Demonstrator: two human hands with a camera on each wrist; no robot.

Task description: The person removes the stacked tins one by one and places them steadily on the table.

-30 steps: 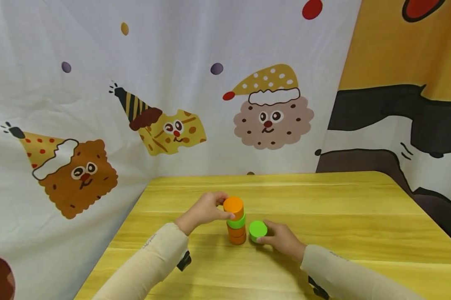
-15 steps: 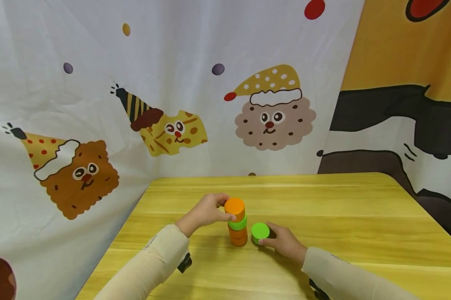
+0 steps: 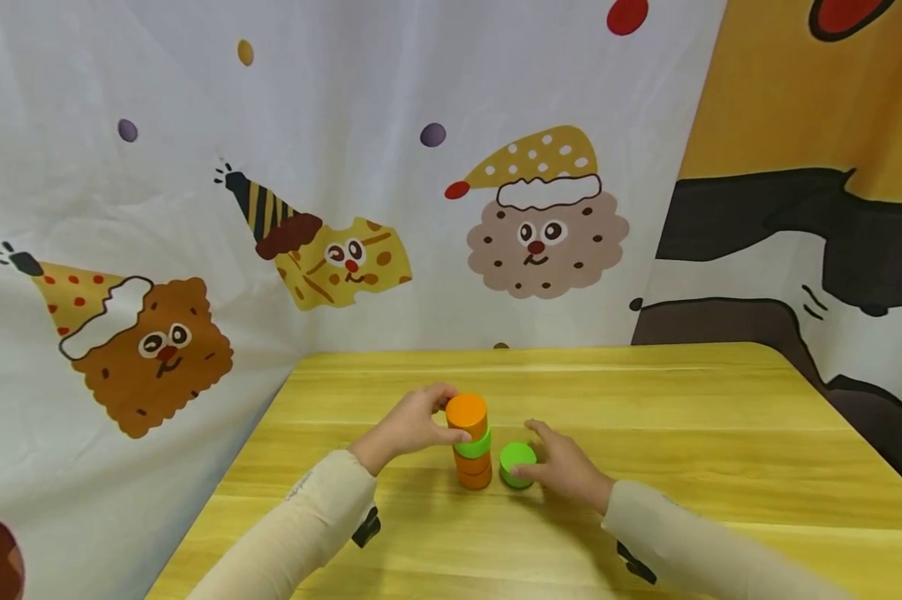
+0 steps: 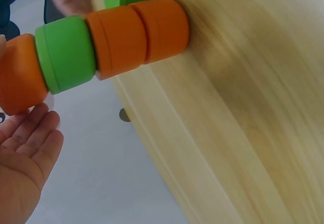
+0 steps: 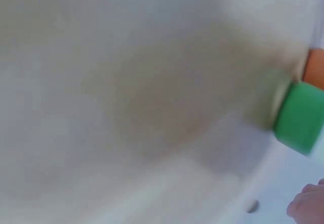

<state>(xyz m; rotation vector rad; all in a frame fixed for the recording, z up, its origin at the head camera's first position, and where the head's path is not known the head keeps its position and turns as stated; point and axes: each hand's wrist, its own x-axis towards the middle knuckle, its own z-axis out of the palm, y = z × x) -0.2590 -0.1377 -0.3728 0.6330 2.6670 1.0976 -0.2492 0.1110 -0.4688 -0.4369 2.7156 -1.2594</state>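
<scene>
While the left hand (image 3: 415,421) pinches the top orange block (image 3: 468,410) between thumb and fingers, the right hand (image 3: 571,471) is spread, thumb and forefinger well parted beside a loose green block (image 3: 517,460); whether its thumb touches that block, I cannot tell. Under the held block come a green block (image 4: 66,54), then two orange blocks (image 4: 117,41), making one upright stack on the table (image 3: 646,400). The loose green block sits on the wood just right of the stack, slightly apart. Both arms wear pale sleeves (image 3: 301,517). Behind the table hangs a white cloth (image 3: 368,100) printed with cartoon snacks in party hats.
</scene>
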